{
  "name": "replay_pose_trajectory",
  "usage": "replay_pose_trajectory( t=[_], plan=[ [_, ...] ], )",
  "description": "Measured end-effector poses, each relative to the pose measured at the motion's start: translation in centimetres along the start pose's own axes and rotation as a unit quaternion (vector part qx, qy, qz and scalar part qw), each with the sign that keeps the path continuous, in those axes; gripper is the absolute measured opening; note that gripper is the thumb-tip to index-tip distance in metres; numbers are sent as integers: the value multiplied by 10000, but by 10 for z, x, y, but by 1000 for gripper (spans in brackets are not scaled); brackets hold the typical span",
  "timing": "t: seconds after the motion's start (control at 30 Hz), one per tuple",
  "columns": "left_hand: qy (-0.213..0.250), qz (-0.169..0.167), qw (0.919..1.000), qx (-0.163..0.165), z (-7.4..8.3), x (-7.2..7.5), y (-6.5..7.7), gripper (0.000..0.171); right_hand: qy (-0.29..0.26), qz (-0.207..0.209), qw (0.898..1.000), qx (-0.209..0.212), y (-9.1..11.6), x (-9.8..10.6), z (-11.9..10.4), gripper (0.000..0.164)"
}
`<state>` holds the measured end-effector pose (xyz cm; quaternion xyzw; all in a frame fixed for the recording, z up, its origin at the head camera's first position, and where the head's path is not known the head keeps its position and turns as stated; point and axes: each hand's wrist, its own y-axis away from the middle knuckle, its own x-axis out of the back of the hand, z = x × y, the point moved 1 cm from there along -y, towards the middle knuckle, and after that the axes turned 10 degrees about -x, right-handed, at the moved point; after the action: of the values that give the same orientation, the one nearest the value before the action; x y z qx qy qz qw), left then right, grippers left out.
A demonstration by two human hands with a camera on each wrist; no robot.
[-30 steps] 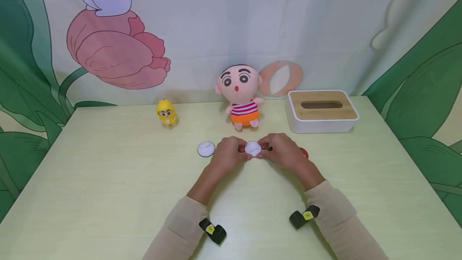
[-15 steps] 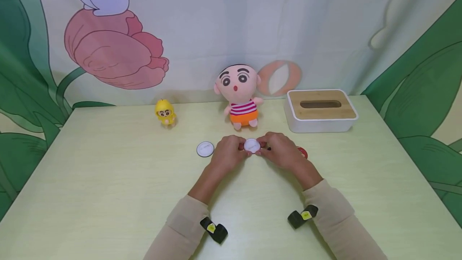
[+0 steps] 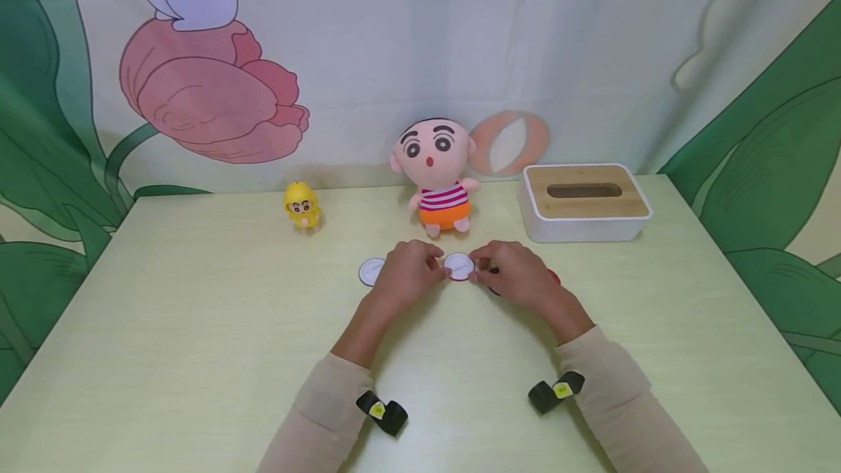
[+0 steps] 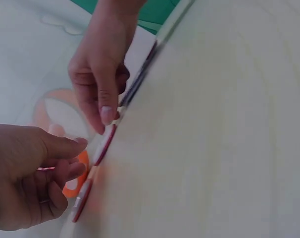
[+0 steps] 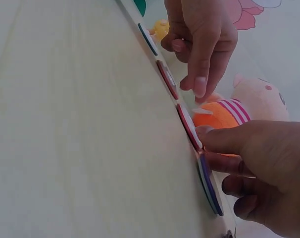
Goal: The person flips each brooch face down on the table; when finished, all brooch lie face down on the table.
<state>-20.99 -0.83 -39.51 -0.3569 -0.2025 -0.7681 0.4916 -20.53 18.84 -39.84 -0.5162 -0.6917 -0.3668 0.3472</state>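
Note:
A round pin-back badge (image 3: 459, 266), white back up with a red rim, lies flat between the two hands. My right hand (image 3: 515, 274) holds its right edge between thumb and index finger; the thumb also meets the rim in the right wrist view. My left hand (image 3: 410, 274) is just left of that badge, fingers loosely bent and apart from it, with nothing in them in the left wrist view. Another white-backed badge (image 3: 371, 271) is partly covered by the left hand. A red badge (image 3: 555, 277) and a dark-rimmed badge (image 5: 209, 183) are mostly hidden by the right hand.
A plush doll (image 3: 444, 174) in a striped shirt sits behind the badges. To its left stands a small yellow-hooded figure (image 3: 302, 205). A white tissue box (image 3: 585, 231) with a wooden lid stands at the back right. Another red-rimmed badge (image 5: 166, 78) lies in the row.
Both hands held the middle badge by its edges earlier. The left hand has let go and shifted slightly left, now covering part of the leftmost badge; the right hand stays at the middle badge.

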Motion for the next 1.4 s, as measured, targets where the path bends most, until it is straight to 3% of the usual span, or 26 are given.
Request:
replay_pose_trajectory(
  t=[0.07, 0.27, 0.67, 1.07, 1.4],
  plan=[
    [65, 13, 10000, 72, 1, 5, 1, 32, -6, -58, 10000, -34, 1, 2, 1, 35],
    [27, -135, 9998, -116, 5, 7, 2, 26, -17, -184, 9998, -14, 3, 10, 2, 35],
    [-277, -458, 9973, -499, 17, -15, 5, 22, -138, -511, 9983, -223, 9, 25, 11, 37],
    [138, -374, 9980, -484, 25, -26, 8, 32, -97, -434, 9990, -85, 19, 25, 35, 41],
    [168, -403, 9981, -432, 30, -34, 8, 43, -325, -599, 9974, 228, 19, 22, 38, 41]
  ],
)
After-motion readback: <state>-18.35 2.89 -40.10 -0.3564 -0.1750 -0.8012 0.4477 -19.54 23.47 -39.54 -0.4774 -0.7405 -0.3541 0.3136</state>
